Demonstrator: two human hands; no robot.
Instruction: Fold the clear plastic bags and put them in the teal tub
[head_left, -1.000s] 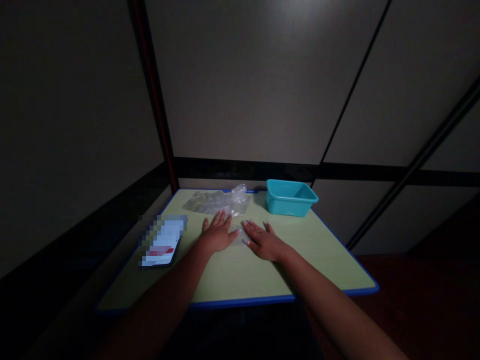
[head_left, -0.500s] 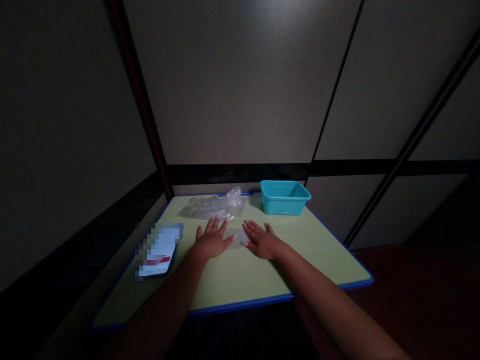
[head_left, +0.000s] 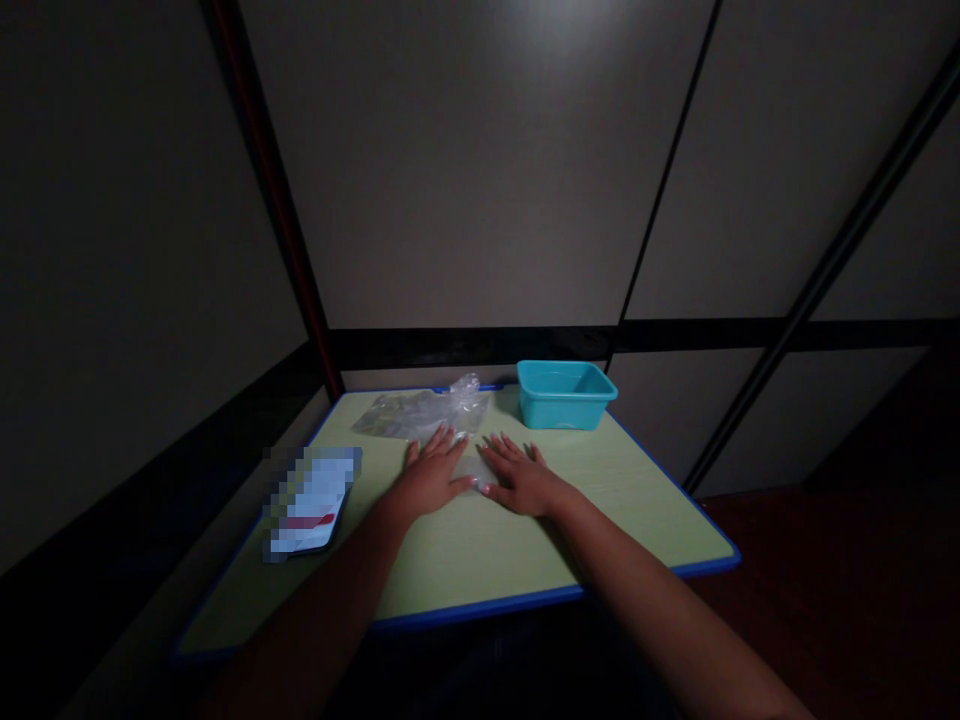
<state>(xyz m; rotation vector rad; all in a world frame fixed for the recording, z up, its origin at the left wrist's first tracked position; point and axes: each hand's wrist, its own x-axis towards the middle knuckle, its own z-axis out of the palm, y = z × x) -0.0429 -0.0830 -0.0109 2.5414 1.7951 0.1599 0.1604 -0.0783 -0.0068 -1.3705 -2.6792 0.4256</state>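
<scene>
A small, flat, translucent piece (head_left: 472, 468) lies on the pale green table (head_left: 480, 570), partly covered by both hands. My left hand (head_left: 433, 478) rests palm down at its left side, fingers spread, the thumb on its near edge. From the right, my right hand (head_left: 521, 478) lies flat with fingers apart, its thumb close to the left thumb. Neither hand grips anything. Just beyond the left fingertips is a crumpled clear plastic bag (head_left: 420, 412).
A turquoise basket (head_left: 564, 410) stands at the back right of the table. At the left edge lies a phone (head_left: 315, 505) with a lit, partly blurred screen. Blue edging runs round the table, and panelled walls rise behind and at the left.
My left hand has moved slightly right, nearer to my right hand, and the thumbs are closer together. The whole view has shifted a little.
</scene>
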